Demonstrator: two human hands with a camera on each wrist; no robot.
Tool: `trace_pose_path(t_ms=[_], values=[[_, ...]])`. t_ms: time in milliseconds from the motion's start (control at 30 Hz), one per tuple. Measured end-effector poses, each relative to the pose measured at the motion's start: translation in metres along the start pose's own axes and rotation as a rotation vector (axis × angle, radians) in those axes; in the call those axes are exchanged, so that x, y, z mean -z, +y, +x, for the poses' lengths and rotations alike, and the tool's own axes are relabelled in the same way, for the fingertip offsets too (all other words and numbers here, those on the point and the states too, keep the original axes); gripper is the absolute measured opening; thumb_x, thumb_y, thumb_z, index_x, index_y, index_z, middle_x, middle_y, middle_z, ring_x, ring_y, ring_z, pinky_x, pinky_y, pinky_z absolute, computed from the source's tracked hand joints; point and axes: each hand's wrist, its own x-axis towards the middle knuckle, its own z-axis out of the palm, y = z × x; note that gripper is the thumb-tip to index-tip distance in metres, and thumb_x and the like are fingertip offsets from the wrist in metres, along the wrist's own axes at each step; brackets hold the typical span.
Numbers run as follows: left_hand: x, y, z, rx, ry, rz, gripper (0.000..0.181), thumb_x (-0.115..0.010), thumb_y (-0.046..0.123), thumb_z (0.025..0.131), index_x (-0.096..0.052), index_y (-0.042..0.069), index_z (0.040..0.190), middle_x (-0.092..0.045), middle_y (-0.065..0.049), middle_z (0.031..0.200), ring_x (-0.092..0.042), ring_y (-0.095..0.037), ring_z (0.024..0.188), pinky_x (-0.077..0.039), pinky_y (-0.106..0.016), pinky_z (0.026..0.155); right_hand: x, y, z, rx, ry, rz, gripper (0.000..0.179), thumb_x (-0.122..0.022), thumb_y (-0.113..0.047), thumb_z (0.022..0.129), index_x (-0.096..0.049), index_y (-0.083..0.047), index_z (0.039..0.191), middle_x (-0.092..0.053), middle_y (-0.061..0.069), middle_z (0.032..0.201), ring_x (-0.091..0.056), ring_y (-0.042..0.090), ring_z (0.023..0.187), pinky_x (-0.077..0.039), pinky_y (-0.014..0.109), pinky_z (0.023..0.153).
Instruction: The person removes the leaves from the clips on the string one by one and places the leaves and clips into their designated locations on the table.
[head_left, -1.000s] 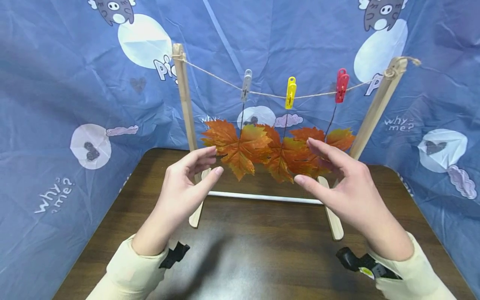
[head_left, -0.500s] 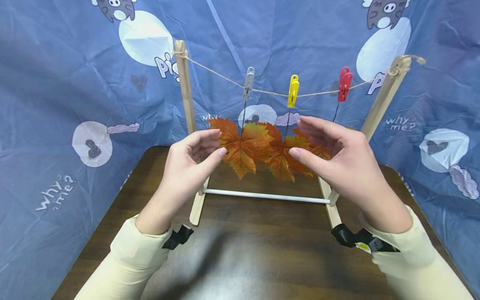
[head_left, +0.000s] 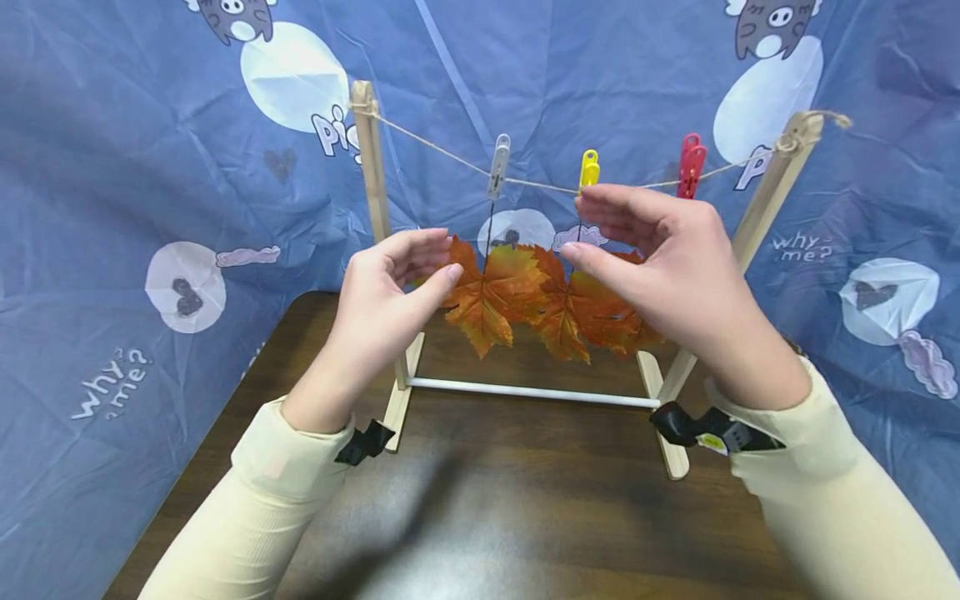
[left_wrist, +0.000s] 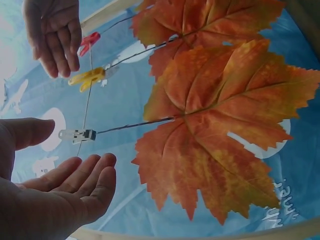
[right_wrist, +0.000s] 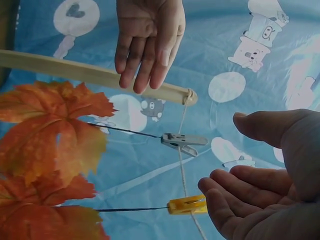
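Three orange maple leaves hang by dark stems from a string. A grey clothespin clips the left leaf, a yellow clothespin the middle leaf, and a red clothespin the right one, mostly hidden behind my right hand. My left hand, thumb apart from relaxed fingers, is in front of the left leaf's edge and holds nothing. Higher up, my right hand has its fingertips overlapping the yellow clothespin's lower end in the head view. In the right wrist view the yellow clothespin shows beside those fingers.
The string runs between two wooden posts, the left post and the right post. A white rod joins their feet above the brown table. A blue printed cloth hangs behind.
Both hands have risen, the right one more, moving up and left from the leaves to the yellow clothespin. The left hand has shifted slightly right. Leaves and clothespins stay clipped on the string.
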Motion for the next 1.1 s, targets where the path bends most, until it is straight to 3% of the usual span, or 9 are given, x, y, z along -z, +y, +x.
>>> trace_pose_path(t_ms=[233,467,733,1100], values=[[-0.001,0.003,0.013,-0.001,-0.01,0.026,0.033,-0.075,0.002,0.09,-0.069,-0.005,0.121,-0.072,-0.012,0.111,-0.069,-0.024,0.102,-0.052,-0.034,0.091,0.003,-0.011,0.017,-0.003,-0.024,-0.024,0.045,-0.085,-0.015,0.085,-0.071,-0.006,0.127,-0.073,0.004,0.116,-0.068,0.016,0.108,-0.051,0.029,0.094],[-0.002,0.001,0.024,0.025,-0.018,0.032,0.034,-0.076,0.003,0.09,-0.069,-0.006,0.122,-0.072,-0.015,0.113,-0.068,-0.026,0.106,-0.052,-0.033,0.093,0.004,-0.015,0.034,-0.032,-0.08,-0.131,0.049,-0.084,-0.028,0.086,-0.07,-0.011,0.13,-0.071,0.0,0.121,-0.068,0.013,0.109,-0.052,0.03,0.092],[-0.002,0.003,0.034,-0.006,0.0,0.166,0.034,-0.077,0.008,0.09,-0.071,-0.002,0.122,-0.072,-0.01,0.116,-0.068,-0.015,0.108,-0.052,-0.033,0.093,0.001,-0.02,0.048,0.002,-0.091,-0.214,0.048,-0.082,-0.034,0.088,-0.071,-0.01,0.128,-0.071,0.0,0.122,-0.066,0.01,0.11,-0.051,0.031,0.093],[-0.006,0.001,0.048,0.044,-0.063,0.185,0.035,-0.077,0.011,0.091,-0.071,-0.001,0.123,-0.072,-0.011,0.116,-0.067,-0.017,0.109,-0.051,-0.031,0.093,0.003,-0.03,0.068,0.072,-0.115,-0.356,0.048,-0.08,-0.033,0.09,-0.07,-0.008,0.13,-0.069,0.005,0.125,-0.066,0.016,0.113,-0.05,0.031,0.096]])
